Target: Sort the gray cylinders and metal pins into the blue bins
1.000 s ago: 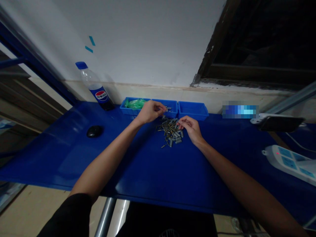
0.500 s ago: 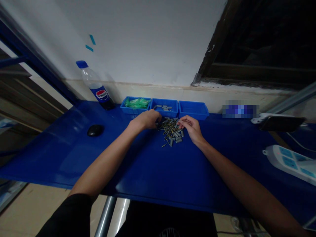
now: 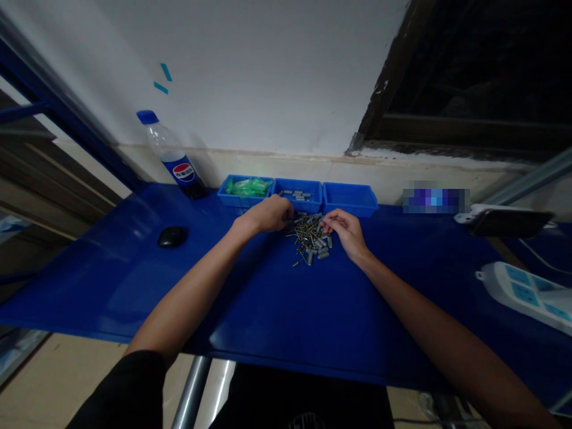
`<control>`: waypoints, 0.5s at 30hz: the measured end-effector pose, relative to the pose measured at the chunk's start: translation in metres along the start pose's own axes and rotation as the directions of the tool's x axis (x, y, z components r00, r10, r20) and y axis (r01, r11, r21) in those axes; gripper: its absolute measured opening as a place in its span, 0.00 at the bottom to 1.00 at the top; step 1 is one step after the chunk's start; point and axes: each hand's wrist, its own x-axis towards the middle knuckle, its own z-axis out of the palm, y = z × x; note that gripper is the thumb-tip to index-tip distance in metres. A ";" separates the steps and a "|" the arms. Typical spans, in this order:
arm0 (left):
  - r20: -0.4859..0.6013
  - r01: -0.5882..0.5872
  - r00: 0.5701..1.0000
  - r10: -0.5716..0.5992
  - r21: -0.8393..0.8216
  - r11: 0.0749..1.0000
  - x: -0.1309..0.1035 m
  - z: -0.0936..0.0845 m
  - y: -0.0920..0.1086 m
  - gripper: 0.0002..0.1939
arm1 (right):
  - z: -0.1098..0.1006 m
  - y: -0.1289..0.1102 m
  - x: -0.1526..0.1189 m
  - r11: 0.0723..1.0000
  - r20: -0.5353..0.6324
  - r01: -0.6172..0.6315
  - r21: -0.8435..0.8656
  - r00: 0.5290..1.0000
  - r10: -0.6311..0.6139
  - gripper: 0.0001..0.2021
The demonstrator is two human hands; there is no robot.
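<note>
A mixed pile of thin brass-coloured pins and grey cylinders point(image 3: 308, 235) lies on the blue table point(image 3: 277, 310). At the pile's left edge is my left hand point(image 3: 273, 213), its fingers curled downward and their tips mostly hidden. My right hand point(image 3: 343, 229) touches the right side of the pile, thumb and fingers pinched together around something too small to make out. Behind the hands, a blue bin point(image 3: 297, 205) holds several grey cylinders. To its left, another bin point(image 3: 245, 201) contains green plastic packets point(image 3: 248, 187). The right-hand blue bin point(image 3: 351, 205) shows a bare inside.
A cola bottle point(image 3: 181, 170) stands at the back left, with a black mouse point(image 3: 172, 236) in front of it. On the right are a phone point(image 3: 513, 224) on a white holder and a white power strip point(image 3: 527, 292). A wall rises behind the bins.
My left hand has shifted very slightly, its fingers curling a little further over the pile's left edge. My right hand looks unchanged.
</note>
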 end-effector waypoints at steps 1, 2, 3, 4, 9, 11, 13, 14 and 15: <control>-0.019 -0.010 1.000 0.009 -0.042 0.999 0.000 -0.002 0.000 0.16 | 0.000 0.000 0.000 1.000 0.001 -0.001 -0.004 1.000 0.001 0.08; -0.050 -0.020 0.999 0.016 -0.091 0.996 0.000 -0.003 -0.001 0.16 | 0.000 0.000 0.000 1.000 0.002 -0.002 -0.006 1.000 0.002 0.08; -0.091 -0.027 0.996 0.014 -0.145 0.989 0.001 -0.004 -0.001 0.15 | 0.000 -0.001 0.000 1.000 0.004 -0.003 -0.009 1.000 0.003 0.08; -0.143 -0.032 0.990 0.003 -0.200 0.979 0.002 -0.004 -0.001 0.15 | 0.000 -0.001 0.000 1.000 0.005 -0.005 -0.010 1.000 0.005 0.08; -0.382 -0.040 0.910 -0.162 -0.468 0.883 0.011 0.003 -0.001 0.10 | 0.000 0.000 0.000 1.000 0.007 -0.004 -0.001 1.000 0.004 0.08; -0.444 -0.023 0.857 -0.262 -0.541 0.841 0.014 0.007 0.000 0.09 | 0.000 0.001 0.000 1.000 0.010 -0.002 0.000 1.000 0.002 0.08; -0.482 -0.017 0.806 -0.344 -0.600 0.800 0.017 0.011 0.001 0.11 | 0.000 0.002 0.000 1.000 0.010 -0.004 0.001 1.000 0.004 0.08; -0.486 -0.025 0.793 -0.368 -0.629 0.777 0.017 0.013 0.001 0.13 | -0.001 0.002 0.000 1.000 0.010 -0.006 0.003 1.000 0.006 0.08; -0.484 -0.041 0.789 -0.378 -0.655 0.754 0.018 0.014 0.000 0.16 | -0.001 0.002 0.000 1.000 0.010 -0.008 0.005 1.000 0.008 0.08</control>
